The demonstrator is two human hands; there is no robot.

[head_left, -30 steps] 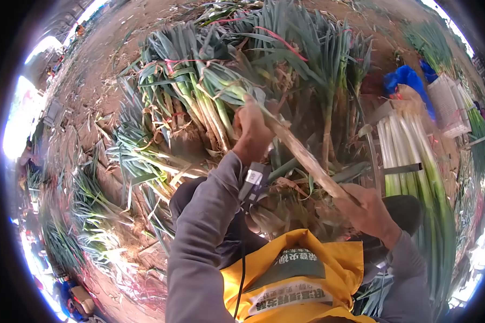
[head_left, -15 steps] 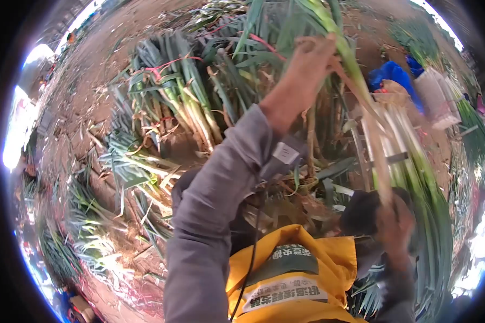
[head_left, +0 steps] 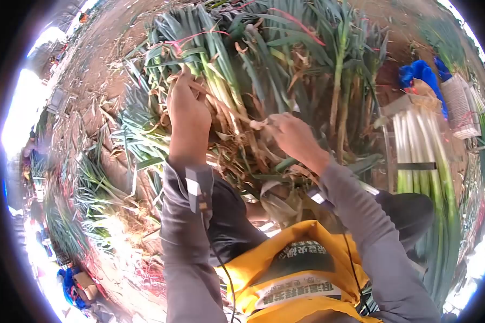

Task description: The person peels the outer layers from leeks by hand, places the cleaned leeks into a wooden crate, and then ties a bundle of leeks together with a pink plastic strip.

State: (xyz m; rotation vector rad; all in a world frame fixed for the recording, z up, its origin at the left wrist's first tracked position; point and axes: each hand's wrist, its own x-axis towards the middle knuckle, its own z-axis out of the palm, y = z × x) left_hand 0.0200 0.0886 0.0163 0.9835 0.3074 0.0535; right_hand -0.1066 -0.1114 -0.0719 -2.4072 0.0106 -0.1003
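Note:
My left hand (head_left: 188,113) is closed in front of the leek bundle on the left, its fingers around one end of a brown, withered leek leaf (head_left: 221,105). That strip runs slanting down to my right hand (head_left: 293,134), which pinches its other end. Behind my left hand, the bundle of leeks (head_left: 215,81) has green tops tied with a pink string (head_left: 194,37) and brownish stalks below. More unpeeled leeks (head_left: 337,91) stand upright beyond my right hand.
Pale, clean leeks (head_left: 423,145) lie on a rack at the right, with a blue bag (head_left: 423,78) behind. Loose leeks (head_left: 99,177) and scraps cover the dirt floor at left. My yellow apron (head_left: 296,269) and knees are close below. Cords hang from my wrists.
My left hand has moved from upper right to the left and no longer grips the green-topped leek. My right hand has risen from the lower right to the middle. The view has shifted.

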